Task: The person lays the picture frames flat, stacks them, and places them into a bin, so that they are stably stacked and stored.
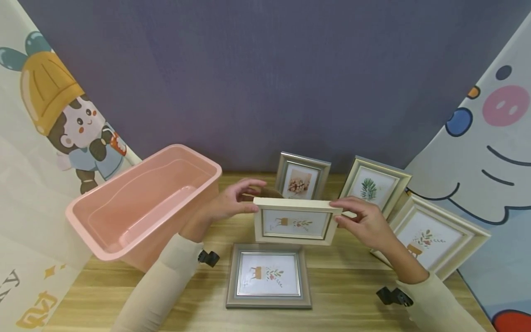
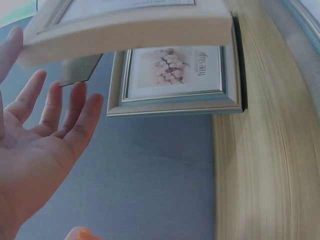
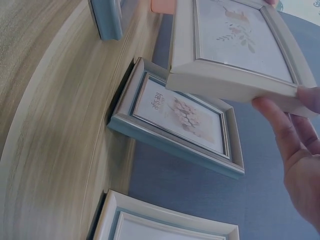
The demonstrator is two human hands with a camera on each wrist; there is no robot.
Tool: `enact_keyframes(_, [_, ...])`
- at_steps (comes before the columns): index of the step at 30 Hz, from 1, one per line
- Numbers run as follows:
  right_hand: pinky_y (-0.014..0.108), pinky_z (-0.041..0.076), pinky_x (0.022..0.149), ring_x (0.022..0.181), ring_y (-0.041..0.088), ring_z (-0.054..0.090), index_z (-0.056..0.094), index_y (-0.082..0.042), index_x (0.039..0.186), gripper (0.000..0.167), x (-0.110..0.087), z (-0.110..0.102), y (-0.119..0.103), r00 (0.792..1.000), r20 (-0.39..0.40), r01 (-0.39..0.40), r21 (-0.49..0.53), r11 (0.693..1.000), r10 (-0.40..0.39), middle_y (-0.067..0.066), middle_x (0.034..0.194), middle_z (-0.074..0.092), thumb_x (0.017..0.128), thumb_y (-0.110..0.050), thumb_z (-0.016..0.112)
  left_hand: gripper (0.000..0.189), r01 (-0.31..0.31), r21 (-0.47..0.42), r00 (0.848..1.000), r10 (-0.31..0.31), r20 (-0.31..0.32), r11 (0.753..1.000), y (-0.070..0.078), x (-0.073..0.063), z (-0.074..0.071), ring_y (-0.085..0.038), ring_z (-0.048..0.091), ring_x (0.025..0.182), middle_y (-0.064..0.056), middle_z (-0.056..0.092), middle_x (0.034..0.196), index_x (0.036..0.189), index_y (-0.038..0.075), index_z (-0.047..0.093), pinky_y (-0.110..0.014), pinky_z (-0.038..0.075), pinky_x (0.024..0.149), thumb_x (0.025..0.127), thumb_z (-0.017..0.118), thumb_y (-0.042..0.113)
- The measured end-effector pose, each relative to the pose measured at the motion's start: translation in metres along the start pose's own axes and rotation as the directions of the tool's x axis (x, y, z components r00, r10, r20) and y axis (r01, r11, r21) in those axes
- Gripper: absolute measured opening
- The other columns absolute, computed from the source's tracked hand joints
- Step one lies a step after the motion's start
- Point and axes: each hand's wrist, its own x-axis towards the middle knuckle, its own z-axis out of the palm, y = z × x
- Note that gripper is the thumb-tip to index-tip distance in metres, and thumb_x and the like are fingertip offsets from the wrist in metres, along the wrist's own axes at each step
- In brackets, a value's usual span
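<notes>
A cream picture frame (image 1: 297, 222) with a potted-plant print is held up in the middle of the head view, its face toward me. My right hand (image 1: 365, 222) pinches its upper right corner between thumb and fingers. At its upper left corner my left hand (image 1: 232, 199) has the thumb by the edge, with loosely spread fingers behind the frame. In the left wrist view, those fingertips reach the brown stand flap (image 2: 80, 70) on the frame's back. A grey-brown picture frame (image 1: 268, 276) lies face up on the table just below.
A pink bin (image 1: 143, 198) stands at the left. Behind the held frame stands a silvery frame (image 1: 302, 177) with a flower print. To the right stand a gold-edged frame (image 1: 373, 184) with a green sprig and a cream frame (image 1: 433, 235). A dark wall backs the wooden table (image 1: 344, 290).
</notes>
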Motion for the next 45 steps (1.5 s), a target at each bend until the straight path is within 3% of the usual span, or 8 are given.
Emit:
enact_keyframes(4, [0.025, 0.061, 0.059, 0.074, 0.01, 0.073, 0.072, 0.004, 0.116, 0.04, 0.0, 0.001, 0.001, 1.0, -0.004, 0.0, -0.008, 1.0, 0.0, -0.006, 0.109, 0.069, 0.081, 0.022, 0.07, 0.055, -0.002, 0.017, 0.998, 0.003, -0.058, 1.0, 0.002, -0.001, 0.004, -0.03, 0.061, 0.117, -0.02, 0.055, 0.14, 0.142, 0.003, 0.053, -0.033, 0.057, 0.094, 0.091, 0.074, 0.006])
enact_keyframes(8, [0.025, 0.061, 0.06, 0.074, 0.01, 0.073, 0.071, 0.004, 0.117, 0.039, 0.001, 0.002, 0.001, 1.0, -0.003, -0.002, -0.008, 1.0, 0.002, -0.007, 0.112, 0.068, 0.082, 0.021, 0.07, 0.046, -0.008, 0.02, 0.995, 0.01, -0.098, 1.0, 0.005, -0.004, 0.006, -0.022, 0.063, 0.106, -0.025, 0.058, 0.133, 0.135, -0.002, 0.058, -0.027, 0.058, 0.086, 0.091, 0.073, 0.002])
enact_keyframes(12, [0.026, 0.061, 0.061, 0.074, 0.012, 0.073, 0.071, 0.004, 0.117, 0.039, 0.001, 0.003, 0.001, 1.0, -0.002, -0.004, -0.001, 1.0, 0.004, -0.009, 0.113, 0.068, 0.082, 0.021, 0.07, 0.039, -0.013, 0.036, 0.993, 0.017, -0.12, 0.999, 0.007, -0.005, 0.008, -0.018, 0.063, 0.103, -0.028, 0.06, 0.131, 0.129, -0.004, 0.061, -0.027, 0.058, 0.085, 0.092, 0.072, 0.001])
enact_keyframes(26, [0.027, 0.062, 0.062, 0.08, 0.006, 0.072, 0.07, 0.006, 0.117, 0.038, 0.001, 0.005, 0.004, 1.0, 0.014, -0.011, 0.031, 0.999, 0.011, -0.009, 0.115, 0.068, 0.082, 0.022, 0.069, 0.011, -0.042, 0.158, 0.985, 0.068, -0.161, 0.987, 0.01, -0.012, 0.011, -0.011, 0.064, 0.102, -0.011, 0.069, 0.114, 0.103, 0.004, 0.076, -0.027, 0.059, 0.086, 0.092, 0.074, 0.005])
enact_keyframes(32, [0.034, 0.062, 0.061, 0.078, 0.009, 0.072, 0.066, 0.009, 0.123, 0.037, -0.001, 0.009, 0.004, 0.996, 0.069, -0.067, 0.101, 0.993, 0.06, -0.015, 0.118, 0.065, 0.087, 0.019, 0.066, 0.012, -0.042, 0.193, 0.977, 0.081, -0.197, 0.98, 0.011, -0.016, 0.011, -0.007, 0.065, 0.088, -0.015, 0.071, 0.108, 0.103, 0.002, 0.076, -0.025, 0.058, 0.074, 0.092, 0.073, 0.003])
enact_keyframes(34, [0.035, 0.063, 0.062, 0.077, 0.01, 0.072, 0.064, 0.009, 0.126, 0.037, -0.001, 0.011, 0.003, 0.99, 0.104, -0.105, 0.116, 0.988, 0.093, -0.017, 0.12, 0.065, 0.09, 0.016, 0.065, 0.013, -0.013, 0.179, 0.976, 0.052, -0.213, 0.984, 0.011, -0.019, 0.011, -0.006, 0.066, 0.081, -0.016, 0.071, 0.106, 0.104, 0.001, 0.075, -0.026, 0.058, 0.07, 0.092, 0.072, 0.003])
enact_keyframes(38, [0.038, 0.063, 0.062, 0.076, 0.013, 0.072, 0.062, 0.005, 0.131, 0.036, -0.001, 0.014, 0.002, 0.964, 0.177, -0.221, 0.134, 0.966, 0.196, -0.017, 0.118, 0.065, 0.095, 0.006, 0.065, 0.017, 0.101, 0.08, 0.972, -0.082, -0.218, 0.992, 0.012, -0.026, 0.011, -0.01, 0.069, 0.075, -0.019, 0.071, 0.103, 0.109, -0.003, 0.074, -0.031, 0.062, 0.071, 0.094, 0.07, 0.005])
enact_keyframes(45, [0.05, 0.062, 0.065, 0.081, 0.018, 0.072, 0.058, 0.005, 0.136, 0.039, 0.001, 0.023, 0.001, 0.891, 0.306, -0.406, 0.21, 0.89, 0.334, 0.01, 0.113, 0.063, 0.098, -0.003, 0.064, 0.024, 0.246, -0.075, 0.952, -0.256, -0.17, 0.966, 0.006, -0.038, 0.008, -0.017, 0.069, 0.082, -0.021, 0.071, 0.111, 0.116, -0.006, 0.07, -0.045, 0.064, 0.076, 0.097, 0.068, 0.01])
